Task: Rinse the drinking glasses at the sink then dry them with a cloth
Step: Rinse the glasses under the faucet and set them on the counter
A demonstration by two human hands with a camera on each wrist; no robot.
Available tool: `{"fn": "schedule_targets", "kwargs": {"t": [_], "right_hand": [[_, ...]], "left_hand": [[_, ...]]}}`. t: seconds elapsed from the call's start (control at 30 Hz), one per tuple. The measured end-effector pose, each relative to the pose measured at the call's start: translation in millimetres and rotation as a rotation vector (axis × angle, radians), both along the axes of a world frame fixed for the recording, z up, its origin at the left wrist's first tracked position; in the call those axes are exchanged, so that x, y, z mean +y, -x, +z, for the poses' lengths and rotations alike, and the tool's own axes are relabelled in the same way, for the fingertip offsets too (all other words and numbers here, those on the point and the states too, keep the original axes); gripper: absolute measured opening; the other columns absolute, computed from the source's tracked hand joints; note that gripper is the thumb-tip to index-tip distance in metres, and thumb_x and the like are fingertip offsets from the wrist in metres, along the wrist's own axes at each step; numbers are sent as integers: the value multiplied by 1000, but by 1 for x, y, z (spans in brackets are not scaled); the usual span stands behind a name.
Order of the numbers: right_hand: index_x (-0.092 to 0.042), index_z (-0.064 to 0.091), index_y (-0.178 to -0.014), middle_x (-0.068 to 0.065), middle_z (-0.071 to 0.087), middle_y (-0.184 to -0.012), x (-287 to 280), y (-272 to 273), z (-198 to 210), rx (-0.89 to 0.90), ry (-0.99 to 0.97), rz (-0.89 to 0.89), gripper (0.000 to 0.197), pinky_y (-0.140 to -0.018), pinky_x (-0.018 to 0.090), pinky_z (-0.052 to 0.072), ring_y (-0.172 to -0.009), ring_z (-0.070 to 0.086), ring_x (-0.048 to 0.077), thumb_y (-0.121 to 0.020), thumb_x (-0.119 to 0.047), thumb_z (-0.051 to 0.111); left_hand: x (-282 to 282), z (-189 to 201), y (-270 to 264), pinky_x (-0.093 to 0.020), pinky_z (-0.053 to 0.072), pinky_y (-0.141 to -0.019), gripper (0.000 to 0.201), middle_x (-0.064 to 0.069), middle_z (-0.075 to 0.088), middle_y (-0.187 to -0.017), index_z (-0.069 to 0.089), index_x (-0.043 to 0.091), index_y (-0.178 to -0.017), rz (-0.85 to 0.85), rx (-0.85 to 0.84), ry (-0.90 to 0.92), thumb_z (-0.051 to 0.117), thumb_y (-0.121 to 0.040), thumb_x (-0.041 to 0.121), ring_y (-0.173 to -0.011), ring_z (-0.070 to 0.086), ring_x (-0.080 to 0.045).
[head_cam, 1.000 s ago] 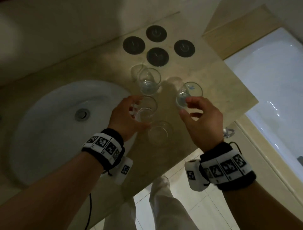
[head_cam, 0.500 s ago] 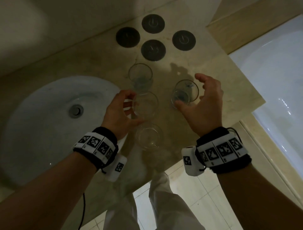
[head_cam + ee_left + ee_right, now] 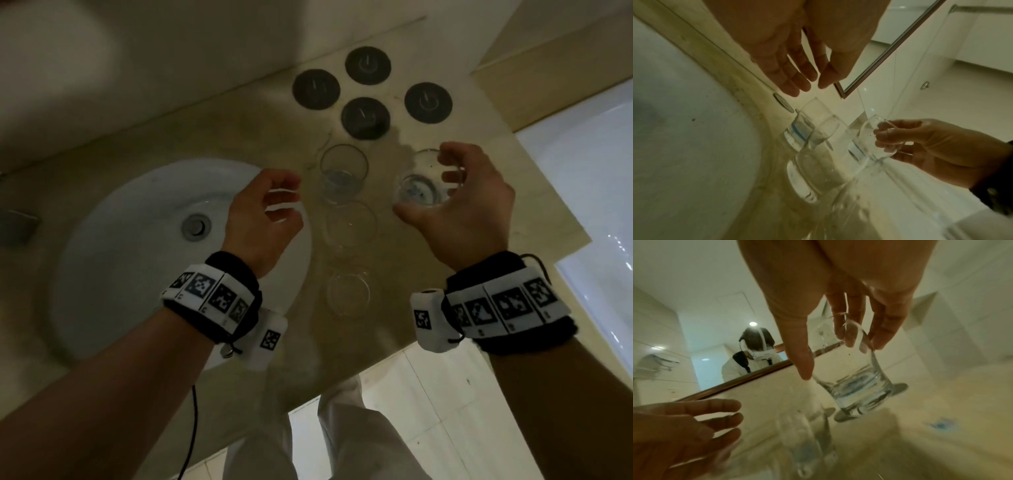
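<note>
The right hand [image 3: 460, 205] grips a clear drinking glass with a bluish base [image 3: 419, 186] by its wall, over the beige stone counter [image 3: 239, 137] — apparently the pick-up before rinsing. The left hand [image 3: 262, 214] hovers empty, fingers loosely spread, beside three more clear tumblers [image 3: 347, 219]. Next, probably carrying the glass to the white oval sink [image 3: 120, 240] — the wet glass needs a firm hold.

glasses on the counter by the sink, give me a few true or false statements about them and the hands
1. The right hand grips a glass. True.
2. The left hand holds a glass. False: it is open and holds nothing.
3. Four round coasters lie beyond the glasses. True.
4. A glass stands in the sink. False: the three other glasses stand on the counter.
5. A cloth lies on the counter. False: none shows.
</note>
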State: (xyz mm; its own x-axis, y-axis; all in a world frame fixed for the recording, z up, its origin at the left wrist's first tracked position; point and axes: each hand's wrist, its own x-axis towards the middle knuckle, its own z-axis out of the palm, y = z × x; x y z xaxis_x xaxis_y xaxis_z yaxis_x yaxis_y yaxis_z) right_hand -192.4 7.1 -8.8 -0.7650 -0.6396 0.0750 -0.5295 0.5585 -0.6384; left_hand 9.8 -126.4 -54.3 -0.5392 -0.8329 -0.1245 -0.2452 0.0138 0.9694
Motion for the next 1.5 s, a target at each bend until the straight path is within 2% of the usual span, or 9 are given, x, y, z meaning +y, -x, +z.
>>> {"fn": "schedule_targets", "kwargs": {"t": [0.23, 0.43, 0.53, 0.67, 0.77, 0.97, 1.17, 1.37, 1.5], "right_hand": [[-14, 54, -136, -2, 64, -128, -42, -61, 65, 141, 89, 222, 81, -90, 24, 51, -109, 62, 11, -66, -36, 89], [-17, 54, -136, -2, 65, -126, -105, -149, 69, 75, 40, 451, 86, -90, 34, 56, -106, 64, 12, -61, -41, 90], [-25, 53, -136, -14, 62, -120, -136, -191, 56, -39, -86, 545, 89, -88, 22, 54, -100, 62, 4, -58, -44, 91], [-29, 53, -137, -13, 64, -122, -167, -228, 29, -153, -181, 653, 91, -90, 27, 56, -103, 63, 5, -56, -52, 87], [-31, 57, -132, -19, 64, -115, -194, -250, 19, -246, -256, 722, 67, -82, 15, 52, -97, 62, -3, -75, -63, 69], [-17, 71, -113, -5, 70, -97, -284, -291, -2, -253, -163, 792, 35, -78, 32, 55, -85, 65, 9, -94, -44, 63], [-10, 75, -90, 4, 74, -85, -340, -329, -22, -103, -78, 939, 40, -78, 38, 55, -79, 68, 20, -88, -48, 65], [-22, 74, -93, 0, 72, -97, -364, -323, -30, 38, -115, 938, 30, -78, 32, 48, -93, 65, 24, -91, -49, 60], [-21, 72, -94, -2, 68, -97, -359, -317, -33, 6, -132, 862, 37, -84, 34, 49, -93, 63, 23, -92, -55, 58]], "left_hand": [[-25, 44, -35, -29, 58, -88, 39, 13, 68, -107, 62, 29, -108, -45, 119, 65, 80, -81, 7, -101, 67, -7], [-55, 45, -95, -29, 55, -94, 74, 7, 61, -129, 51, 23, -137, -91, 90, 106, 89, -73, 25, -116, 60, -9], [-65, 31, -129, -37, 52, -103, 88, 3, 57, -140, 45, 24, -144, -36, 71, 38, 91, -69, 22, -126, 56, -10], [-80, 5, -175, -39, 55, -97, 83, 3, 65, -128, 53, 19, -137, 79, 25, 30, 92, -64, 22, -117, 63, -11], [-80, -12, -205, -27, 54, -94, 76, 10, 68, -121, 55, 24, -130, 147, -5, -24, 93, -64, 26, -111, 65, -6], [-79, -49, -245, -4, 45, -87, 82, 12, 64, -122, 52, 22, -136, 366, -58, -149, 93, -66, 21, -108, 60, 10], [-95, -53, -265, -18, 50, -95, 72, 23, 60, -114, 46, 45, -115, 548, 24, -141, 88, -59, 35, -105, 61, 10], [-96, -58, -265, -9, 47, -91, 76, 20, 58, -115, 44, 41, -115, 583, 42, -104, 89, -68, 3, -101, 59, 17], [-95, -62, -265, -12, 48, -93, 78, 24, 58, -118, 43, 44, -120, 606, 19, -101, 91, -69, 9, -104, 59, 14]]}}
